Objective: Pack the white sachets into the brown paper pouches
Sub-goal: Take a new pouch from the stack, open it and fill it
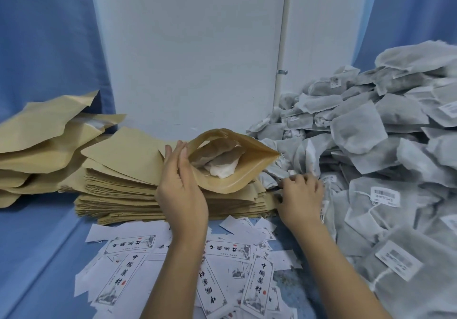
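- Labels [230, 249] cover the table's [49, 232] near edge.
- Left hand [181, 190] pinches the open pouch's [220, 184] rim — sachets [222, 167] inside.
- Right hand [300, 195] touches the sachet pile [371, 150]; grip unclear.
- Sachets seem soft, light — pinch a corner.

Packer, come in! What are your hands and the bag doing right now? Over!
Left hand holds brown pouch open, sachets inside. Right hand on sachet pile, grip unclear. Pouch mouth unobstructed.

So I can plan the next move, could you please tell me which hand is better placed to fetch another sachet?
Right. The right hand rests on the sachet pile beside the open pouch, while the left hand holds that pouch's mouth open.
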### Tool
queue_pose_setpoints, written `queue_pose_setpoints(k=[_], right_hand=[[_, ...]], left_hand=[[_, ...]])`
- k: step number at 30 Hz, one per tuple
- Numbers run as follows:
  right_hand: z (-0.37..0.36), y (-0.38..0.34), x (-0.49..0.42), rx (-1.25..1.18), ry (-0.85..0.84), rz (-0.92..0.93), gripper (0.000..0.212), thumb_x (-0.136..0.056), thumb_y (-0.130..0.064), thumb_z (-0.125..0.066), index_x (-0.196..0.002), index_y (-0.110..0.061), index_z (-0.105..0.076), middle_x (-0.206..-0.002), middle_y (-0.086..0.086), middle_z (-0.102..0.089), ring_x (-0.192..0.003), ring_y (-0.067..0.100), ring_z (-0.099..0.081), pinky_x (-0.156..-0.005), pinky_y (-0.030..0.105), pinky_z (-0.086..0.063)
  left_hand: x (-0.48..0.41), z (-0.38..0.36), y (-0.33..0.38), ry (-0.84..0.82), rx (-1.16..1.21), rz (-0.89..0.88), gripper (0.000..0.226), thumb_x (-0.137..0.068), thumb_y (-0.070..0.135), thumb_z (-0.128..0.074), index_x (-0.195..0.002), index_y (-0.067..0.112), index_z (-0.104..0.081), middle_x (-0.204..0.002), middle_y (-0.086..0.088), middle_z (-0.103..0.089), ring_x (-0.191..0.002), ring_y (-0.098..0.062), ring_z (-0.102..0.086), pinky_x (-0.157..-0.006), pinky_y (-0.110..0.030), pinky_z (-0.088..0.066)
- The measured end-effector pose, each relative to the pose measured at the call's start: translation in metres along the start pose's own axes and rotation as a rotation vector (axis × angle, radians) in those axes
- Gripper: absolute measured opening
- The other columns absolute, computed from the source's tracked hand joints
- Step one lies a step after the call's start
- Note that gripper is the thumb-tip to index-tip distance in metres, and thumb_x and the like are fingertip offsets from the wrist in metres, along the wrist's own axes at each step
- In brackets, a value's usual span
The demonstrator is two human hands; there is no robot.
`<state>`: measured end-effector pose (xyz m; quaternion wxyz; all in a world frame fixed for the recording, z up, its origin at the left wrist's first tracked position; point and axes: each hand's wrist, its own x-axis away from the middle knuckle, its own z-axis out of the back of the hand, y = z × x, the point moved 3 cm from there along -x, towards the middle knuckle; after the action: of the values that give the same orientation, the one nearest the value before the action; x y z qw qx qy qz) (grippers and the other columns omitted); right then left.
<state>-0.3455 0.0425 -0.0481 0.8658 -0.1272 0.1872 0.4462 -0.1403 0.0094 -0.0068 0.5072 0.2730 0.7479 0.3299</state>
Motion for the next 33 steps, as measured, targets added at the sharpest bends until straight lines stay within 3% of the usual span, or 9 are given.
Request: queue_pose_setpoints(k=[5,8,12,18,22,24,27,29,33], right_hand=[[0.003,0.013,-0.002,-0.075,0.029,-0.061,0.032,-0.084,-0.006,-0.050,-0.109,-0.019,-0.067,-0.116,0.004,-0.062,-0.112,0.027,-0.044,-0.090,0.034,-0.031],[0.017,0.012,-0.005,-0.348,0.223,-0.071,0.029,-0.082,-0.001,-0.050,-0.103,-0.008,-0.068,-0.100,0.012,-0.066,-0.099,0.030,-0.048,-0.070,0.033,-0.031],[0.025,0.009,-0.009,-0.549,0.402,-0.112,0.024,-0.083,-0.001,-0.060,-0.105,-0.001,-0.069,-0.119,0.018,-0.056,-0.109,0.036,-0.048,-0.081,0.037,-0.038],[0.009,0.026,-0.018,-0.394,0.279,-0.248,0.022,-0.090,-0.014,-0.060,-0.109,-0.009,-0.070,-0.152,0.017,-0.031,-0.127,0.039,-0.038,-0.099,0.047,-0.029],[0.009,0.032,-0.020,-0.483,0.302,-0.207,0.027,-0.096,-0.014,-0.048,-0.114,-0.001,-0.064,-0.122,0.018,-0.058,-0.101,0.039,-0.055,-0.080,0.039,-0.038],[0.021,0.027,-0.015,-0.681,0.472,-0.183,0.022,-0.096,-0.013,-0.049,-0.103,0.002,-0.063,-0.099,0.018,-0.059,-0.090,0.032,-0.054,-0.070,0.030,-0.032],[0.037,0.020,-0.012,-1.018,0.582,-0.163,0.016,-0.096,-0.017,-0.050,-0.101,-0.005,-0.059,-0.096,0.009,-0.055,-0.084,0.012,-0.045,-0.068,0.015,-0.033],[0.040,0.017,-0.011,-1.174,0.526,-0.174,0.017,-0.094,-0.018,-0.051,-0.110,-0.013,-0.054,-0.100,0.005,-0.057,-0.086,0.013,-0.049,-0.074,0.021,-0.040],[0.033,0.017,-0.013,-1.304,0.173,-0.239,0.065,-0.090,-0.018,-0.049,-0.144,-0.043,-0.022,-0.098,0.008,-0.066,-0.084,0.025,-0.062,-0.073,0.038,-0.051]], left_hand=[[0.002,-0.004,0.000,-0.008,0.012,0.021,0.027,-0.100,0.025,-0.045,-0.121,0.020,-0.061,-0.101,0.047,-0.041,-0.129,-0.006,-0.043,-0.086,0.006,-0.030],[0.002,-0.004,-0.004,0.000,0.008,0.043,0.027,-0.100,0.028,-0.044,-0.119,0.022,-0.062,-0.102,0.043,-0.048,-0.126,-0.005,-0.046,-0.087,0.004,-0.033],[0.002,-0.005,-0.006,-0.005,-0.009,0.073,0.033,-0.100,0.033,-0.043,-0.119,0.017,-0.064,-0.125,0.003,-0.063,-0.125,-0.010,-0.050,-0.098,-0.017,-0.040],[0.004,-0.006,-0.006,-0.001,-0.040,0.085,0.035,-0.099,0.033,-0.043,-0.121,0.015,-0.063,-0.129,-0.003,-0.061,-0.123,-0.011,-0.052,-0.094,-0.011,-0.039],[0.005,-0.006,-0.003,-0.010,-0.046,0.075,0.036,-0.099,0.034,-0.042,-0.120,0.015,-0.064,-0.127,-0.004,-0.062,-0.121,-0.012,-0.053,-0.094,-0.015,-0.041],[0.005,-0.006,-0.002,0.000,-0.047,0.082,0.039,-0.098,0.036,-0.042,-0.121,0.013,-0.064,-0.124,-0.006,-0.063,-0.120,-0.015,-0.055,-0.094,-0.023,-0.042],[0.004,-0.005,0.001,0.036,-0.030,0.102,0.040,-0.098,0.037,-0.042,-0.120,0.011,-0.064,-0.120,-0.007,-0.065,-0.116,-0.018,-0.057,-0.092,-0.026,-0.042],[0.002,-0.003,0.003,0.067,-0.020,0.102,0.038,-0.099,0.037,-0.042,-0.117,0.013,-0.065,-0.116,-0.005,-0.067,-0.112,-0.016,-0.058,-0.090,-0.022,-0.044],[-0.002,0.002,0.004,0.119,-0.007,0.100,0.039,-0.100,0.036,-0.041,-0.120,0.011,-0.064,-0.119,-0.005,-0.065,-0.113,-0.014,-0.057,-0.091,-0.021,-0.043]])
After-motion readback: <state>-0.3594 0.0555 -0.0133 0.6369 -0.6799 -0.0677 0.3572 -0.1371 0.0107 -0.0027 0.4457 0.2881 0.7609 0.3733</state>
